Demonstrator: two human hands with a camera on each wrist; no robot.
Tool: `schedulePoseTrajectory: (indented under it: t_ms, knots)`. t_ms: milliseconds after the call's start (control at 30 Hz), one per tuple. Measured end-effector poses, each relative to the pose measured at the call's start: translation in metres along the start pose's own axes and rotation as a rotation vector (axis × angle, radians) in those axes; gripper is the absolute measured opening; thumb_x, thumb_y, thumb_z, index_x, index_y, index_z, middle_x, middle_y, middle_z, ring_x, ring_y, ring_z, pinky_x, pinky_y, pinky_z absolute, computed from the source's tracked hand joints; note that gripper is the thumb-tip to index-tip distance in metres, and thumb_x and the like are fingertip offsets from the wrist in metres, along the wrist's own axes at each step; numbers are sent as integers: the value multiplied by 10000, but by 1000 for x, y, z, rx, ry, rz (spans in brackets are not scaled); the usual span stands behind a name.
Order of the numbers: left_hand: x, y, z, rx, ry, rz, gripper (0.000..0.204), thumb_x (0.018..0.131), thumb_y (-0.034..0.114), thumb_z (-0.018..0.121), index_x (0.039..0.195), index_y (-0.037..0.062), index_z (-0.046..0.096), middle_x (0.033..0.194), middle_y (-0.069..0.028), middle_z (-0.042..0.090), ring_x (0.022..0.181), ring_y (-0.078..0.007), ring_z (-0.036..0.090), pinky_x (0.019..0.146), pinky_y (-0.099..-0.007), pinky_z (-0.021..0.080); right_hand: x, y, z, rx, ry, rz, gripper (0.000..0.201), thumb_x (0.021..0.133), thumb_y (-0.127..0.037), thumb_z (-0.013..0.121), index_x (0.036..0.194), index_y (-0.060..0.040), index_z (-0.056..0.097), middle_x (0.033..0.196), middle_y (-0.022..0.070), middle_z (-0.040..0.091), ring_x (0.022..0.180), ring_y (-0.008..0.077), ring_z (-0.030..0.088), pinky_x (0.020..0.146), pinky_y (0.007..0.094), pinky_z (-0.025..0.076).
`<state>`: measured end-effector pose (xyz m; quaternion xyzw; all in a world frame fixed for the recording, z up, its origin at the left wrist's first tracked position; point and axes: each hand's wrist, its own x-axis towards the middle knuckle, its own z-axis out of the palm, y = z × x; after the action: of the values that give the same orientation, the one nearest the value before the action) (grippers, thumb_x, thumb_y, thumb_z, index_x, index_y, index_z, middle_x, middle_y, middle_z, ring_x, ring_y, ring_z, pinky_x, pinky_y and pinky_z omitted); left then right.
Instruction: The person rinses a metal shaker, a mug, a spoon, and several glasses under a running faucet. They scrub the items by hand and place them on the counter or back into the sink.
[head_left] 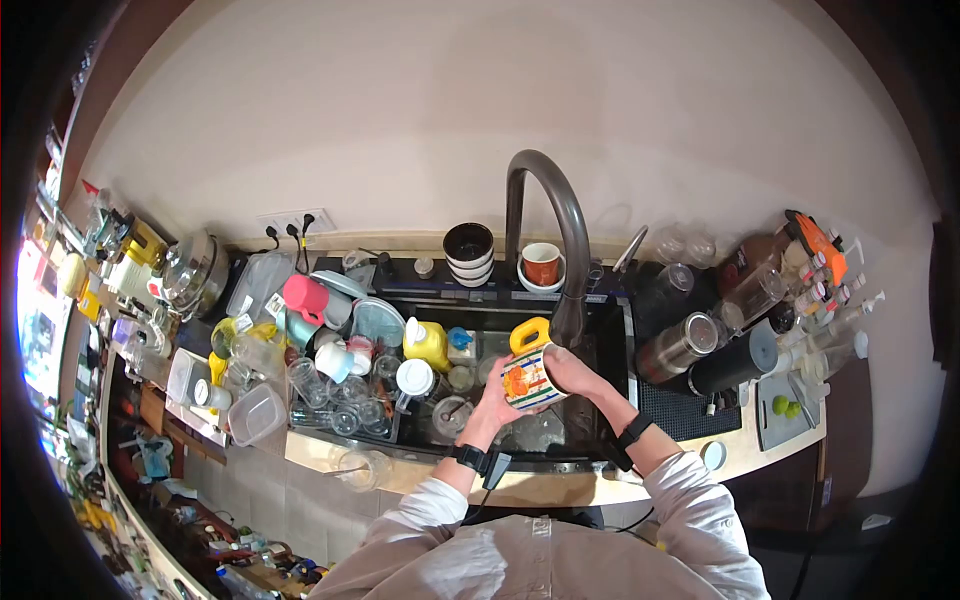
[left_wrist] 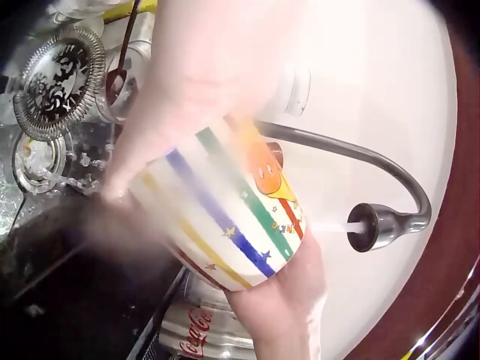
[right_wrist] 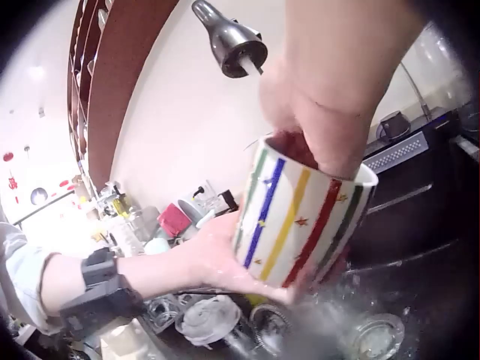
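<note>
A white mug [head_left: 526,378] with coloured stripes, small stars, an orange figure and a yellow handle [head_left: 530,334] is held tilted over the sink. My left hand [head_left: 489,405] grips its outer wall, the fingers wrapped around the side in the right wrist view. From the rim side, my right hand [right_wrist: 330,131] reaches into the mug, its fingers hidden by the wall. In the left wrist view, water leaves the spout of the curved faucet [left_wrist: 375,226] close to the mug.
The dark sink [head_left: 590,440] holds a metal strainer [left_wrist: 61,82] and glassware. Crowded to its left are clear glasses [head_left: 345,420], a yellow bottle [head_left: 427,345] and a pink cup [head_left: 304,297]. Stacked bowls [head_left: 469,255] stand behind; a steel shaker [head_left: 690,340] and a dark cylinder [head_left: 745,362] stand right.
</note>
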<state>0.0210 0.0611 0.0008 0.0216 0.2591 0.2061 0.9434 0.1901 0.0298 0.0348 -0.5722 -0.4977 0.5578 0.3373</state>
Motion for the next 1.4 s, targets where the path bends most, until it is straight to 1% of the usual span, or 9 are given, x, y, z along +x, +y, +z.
schedulePoseTrajectory:
  t_ms: [167, 233, 367, 467, 600, 833, 867, 1000, 1400]
  knots:
    - [-10, 2, 7, 2, 95, 73, 510, 938, 460, 386, 1225, 74, 554, 1144, -132, 641, 1009, -318, 635, 886, -511, 498, 7, 7, -4, -906, -80, -455, 414, 843, -234, 673, 1201, -50, 577, 1120, 84, 660, 983, 204, 639, 873, 333, 495]
    - [-6, 4, -2, 53, 77, 106, 521, 914, 464, 443, 1229, 63, 552, 1153, -130, 639, 1023, -303, 631, 902, -493, 493, 17, 11, 5, 130, -114, 196, 447, 811, -164, 710, 1221, -48, 572, 1139, 82, 654, 1007, 192, 629, 888, 315, 489]
    - [-3, 4, -10, 88, 16, 80, 541, 900, 484, 455, 1233, 71, 559, 1163, -114, 638, 1038, -301, 623, 917, -493, 480, 14, 28, 2, -326, -344, -212, 374, 861, -83, 647, 1226, -51, 571, 1144, 77, 652, 1005, 171, 626, 889, 298, 488]
    - [-14, 2, 9, 42, 37, 92, 520, 925, 476, 394, 1237, 97, 565, 1168, -100, 637, 1027, -302, 621, 903, -510, 481, 10, 16, 8, 249, -181, 61, 410, 813, -104, 683, 1200, -19, 580, 1120, 130, 660, 978, 236, 649, 868, 324, 501]
    - [-8, 3, 11, 28, 61, 113, 524, 935, 465, 374, 1252, 88, 554, 1180, -105, 629, 1042, -296, 618, 922, -497, 477, 3, -6, -4, -611, -5, -482, 331, 754, -154, 714, 1032, 6, 633, 1018, 259, 639, 946, 397, 627, 803, 413, 521]
    - [6, 4, 0, 40, -13, 106, 518, 941, 433, 383, 1253, 53, 547, 1176, -118, 632, 1061, -294, 616, 936, -469, 478, -2, 3, -6, -260, -203, -161, 389, 804, -188, 707, 1109, 25, 594, 1068, 174, 661, 982, 305, 650, 859, 397, 507]
    - [7, 3, -3, 56, -10, 147, 518, 933, 440, 402, 1249, 55, 548, 1171, -117, 634, 1053, -291, 621, 930, -462, 484, 6, 19, 7, 150, -161, 159, 318, 900, -228, 608, 1124, -3, 593, 1095, 124, 652, 1018, 243, 639, 882, 390, 504]
    - [17, -2, -12, 114, -69, 282, 531, 907, 457, 477, 1255, 60, 530, 1177, -97, 632, 1048, -260, 628, 920, -408, 493, 0, -13, 9, 872, 192, 337, 389, 991, -353, 436, 1148, -24, 569, 1101, 111, 649, 964, 226, 650, 849, 373, 518]
    - [46, -28, -2, 856, 225, 756, 501, 843, 240, 540, 1282, 14, 454, 1182, -117, 531, 1164, -231, 476, 1011, -313, 344, -26, 9, 21, 647, 841, 302, 401, 1011, -322, 397, 1083, 6, 616, 1019, 83, 643, 912, 173, 598, 804, 345, 464]
